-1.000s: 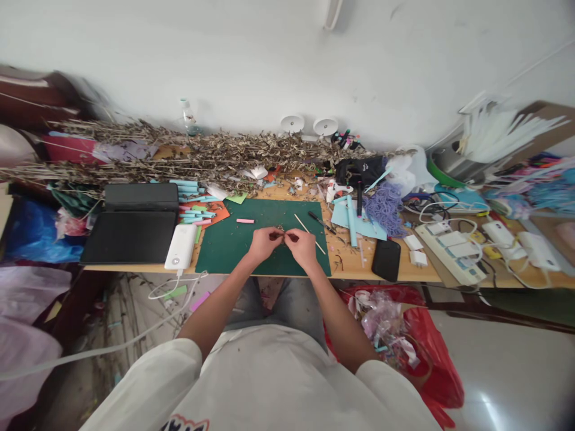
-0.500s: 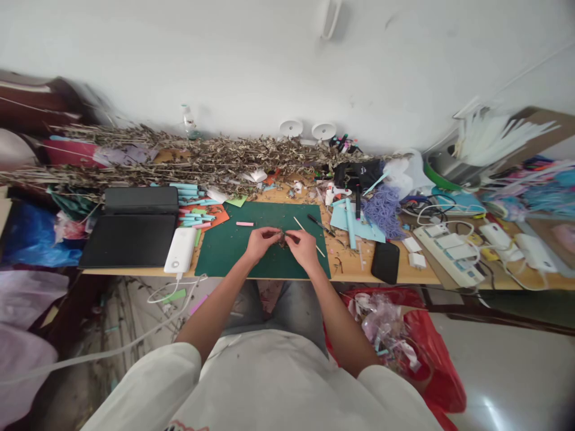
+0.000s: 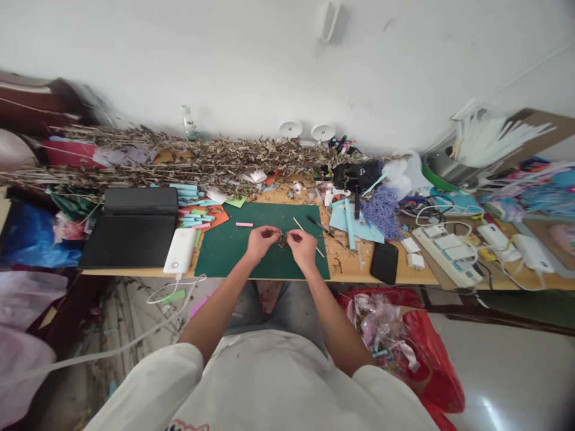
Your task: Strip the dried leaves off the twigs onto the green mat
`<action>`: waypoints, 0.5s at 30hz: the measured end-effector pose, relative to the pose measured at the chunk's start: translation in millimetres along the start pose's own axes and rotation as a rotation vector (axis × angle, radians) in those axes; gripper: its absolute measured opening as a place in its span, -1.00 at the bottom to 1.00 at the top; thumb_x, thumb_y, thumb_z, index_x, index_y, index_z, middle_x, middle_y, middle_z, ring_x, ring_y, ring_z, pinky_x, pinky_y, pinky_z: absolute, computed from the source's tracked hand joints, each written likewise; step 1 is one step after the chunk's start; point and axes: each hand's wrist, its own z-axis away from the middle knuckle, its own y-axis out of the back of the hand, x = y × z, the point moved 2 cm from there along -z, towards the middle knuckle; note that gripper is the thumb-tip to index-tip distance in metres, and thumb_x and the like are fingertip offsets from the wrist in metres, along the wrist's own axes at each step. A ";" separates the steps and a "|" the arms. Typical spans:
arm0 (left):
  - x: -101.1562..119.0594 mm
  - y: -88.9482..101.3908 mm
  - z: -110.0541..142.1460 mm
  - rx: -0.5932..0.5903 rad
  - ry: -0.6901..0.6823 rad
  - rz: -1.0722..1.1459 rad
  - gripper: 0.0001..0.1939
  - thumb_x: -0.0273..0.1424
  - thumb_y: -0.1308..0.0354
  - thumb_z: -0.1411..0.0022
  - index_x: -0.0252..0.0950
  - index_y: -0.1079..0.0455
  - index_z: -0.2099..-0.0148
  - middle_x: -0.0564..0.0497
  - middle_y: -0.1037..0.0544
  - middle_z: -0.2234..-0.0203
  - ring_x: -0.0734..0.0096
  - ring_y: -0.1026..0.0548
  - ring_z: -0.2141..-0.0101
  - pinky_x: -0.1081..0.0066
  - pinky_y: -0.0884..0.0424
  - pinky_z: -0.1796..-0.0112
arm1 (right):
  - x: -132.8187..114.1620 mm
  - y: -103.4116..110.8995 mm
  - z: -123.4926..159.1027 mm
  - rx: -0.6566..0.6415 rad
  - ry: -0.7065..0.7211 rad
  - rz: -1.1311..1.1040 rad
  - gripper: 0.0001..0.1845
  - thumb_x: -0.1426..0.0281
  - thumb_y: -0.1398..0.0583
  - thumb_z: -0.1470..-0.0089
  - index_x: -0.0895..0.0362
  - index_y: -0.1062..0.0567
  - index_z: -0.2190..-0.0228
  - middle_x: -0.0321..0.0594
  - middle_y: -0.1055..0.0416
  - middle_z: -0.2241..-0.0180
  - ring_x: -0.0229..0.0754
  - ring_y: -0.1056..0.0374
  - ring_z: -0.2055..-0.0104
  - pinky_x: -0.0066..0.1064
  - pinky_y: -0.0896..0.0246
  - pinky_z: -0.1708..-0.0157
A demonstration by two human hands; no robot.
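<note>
Surface point(image 3: 406, 276) is carrying the green mat point(image 3: 224, 254). Left hand point(image 3: 259, 243) and right hand point(image 3: 304, 246) are facing each other over it. Dry clump point(image 3: 283, 240) is sitting between their fingertips; can't tell whether either hand's fingers are gripping. Pink roll point(image 3: 244, 224) is lying beyond left hand.

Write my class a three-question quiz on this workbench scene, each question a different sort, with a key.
1. True or false: dark dried bits show between the left hand and the right hand.
2. Which lies on the green mat? A: white power bank; B: pink piece; C: purple strands.
3. Fill in: the red bag is on the person's ____ side.
Key: 1 true; 2 B; 3 right.
</note>
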 end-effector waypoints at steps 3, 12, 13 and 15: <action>-0.8 3.1 -1.0 -0.004 0.031 0.063 -0.69 -0.30 -0.37 0.15 -0.34 -0.53 0.31 -0.04 -0.60 0.42 0.38 -0.52 0.39 0.38 -0.44 0.27 | -2.7 3.5 -0.3 -0.053 -0.005 -0.038 -0.78 0.30 -0.17 0.03 0.13 -0.59 0.41 -0.17 -0.57 0.41 -0.11 -0.49 0.39 -0.33 -0.40 0.28; -5.3 -2.3 4.5 -0.026 0.093 0.110 -0.63 -0.31 -0.41 0.21 -0.37 -0.54 0.30 -0.08 -0.61 0.42 0.36 -0.52 0.41 0.33 -0.45 0.27 | -5.5 -5.5 4.2 -0.114 0.031 -0.052 -0.81 0.34 -0.17 0.04 0.14 -0.57 0.44 -0.20 -0.55 0.47 -0.14 -0.46 0.44 -0.38 -0.38 0.38; -4.3 -4.0 4.7 -0.016 0.076 0.099 -0.64 -0.31 -0.41 0.20 -0.37 -0.54 0.30 -0.07 -0.61 0.42 0.37 -0.52 0.41 0.34 -0.45 0.28 | -6.2 -5.6 4.5 -0.098 0.041 -0.041 -0.81 0.35 -0.16 0.04 0.14 -0.57 0.45 -0.20 -0.54 0.47 -0.15 -0.45 0.45 -0.39 -0.37 0.38; -2.4 -8.3 4.6 -0.004 0.048 0.083 -0.68 -0.32 -0.38 0.17 -0.37 -0.53 0.31 -0.06 -0.60 0.44 0.38 -0.52 0.43 0.37 -0.45 0.32 | -7.8 -5.0 5.7 -0.049 0.059 -0.019 -0.82 0.37 -0.16 0.04 0.15 -0.56 0.44 -0.20 -0.53 0.48 -0.16 -0.44 0.46 -0.40 -0.35 0.39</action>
